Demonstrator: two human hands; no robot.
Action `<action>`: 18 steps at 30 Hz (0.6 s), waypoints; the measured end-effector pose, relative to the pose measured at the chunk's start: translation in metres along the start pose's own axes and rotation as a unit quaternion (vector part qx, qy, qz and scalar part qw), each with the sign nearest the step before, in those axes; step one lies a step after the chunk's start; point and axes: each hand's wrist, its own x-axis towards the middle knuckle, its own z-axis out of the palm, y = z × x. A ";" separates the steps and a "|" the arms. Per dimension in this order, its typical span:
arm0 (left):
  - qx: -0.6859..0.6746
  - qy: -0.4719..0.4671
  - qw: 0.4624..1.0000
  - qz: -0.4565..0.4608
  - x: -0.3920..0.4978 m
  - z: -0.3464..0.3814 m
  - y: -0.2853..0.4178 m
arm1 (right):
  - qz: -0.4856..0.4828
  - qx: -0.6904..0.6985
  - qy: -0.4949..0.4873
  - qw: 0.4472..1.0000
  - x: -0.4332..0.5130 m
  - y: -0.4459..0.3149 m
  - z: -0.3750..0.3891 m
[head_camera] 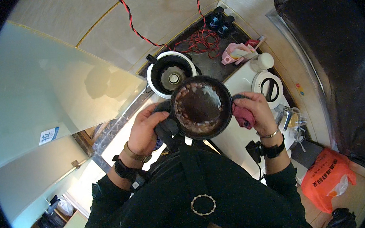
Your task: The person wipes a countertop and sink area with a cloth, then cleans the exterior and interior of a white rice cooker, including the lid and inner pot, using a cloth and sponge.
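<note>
A dark round pot [229, 109] is held up in front of my body between both hands. Dark brown liquid [198, 107] fills it, with reddish-brown pieces and pale foam around the edge. My left hand [146, 127] grips the pot's left side through a dark grey cloth [165, 128]. On the opposite side, my right hand [258, 111] grips the rim area with a maroon and dark cloth [244, 117]. Just beyond the pot stands an open white rice cooker body [151, 82], its round heating plate [166, 79] showing inside. The pot overlaps the cooker's near right edge in view.
Coiled red-and-black twisted cord [200, 43] lies on the dark counter behind the cooker. To the right are a pink plastic container [229, 55], a white-lidded jar [264, 61], a white lid with black handle [275, 100] and a faucet [288, 117]. An orange plastic bag [329, 185] sits lower right.
</note>
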 end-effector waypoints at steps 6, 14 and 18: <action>0.011 0.012 0.996 -0.090 -0.009 -0.014 -0.052 | 0.060 0.013 -0.002 0.998 -0.028 0.046 -0.023; 0.007 0.036 0.997 -0.066 0.003 -0.033 -0.099 | 0.038 0.029 -0.010 0.999 -0.010 0.099 -0.039; 0.003 0.043 0.997 -0.062 0.009 -0.045 -0.112 | 0.053 0.025 -0.049 0.997 0.001 0.111 -0.047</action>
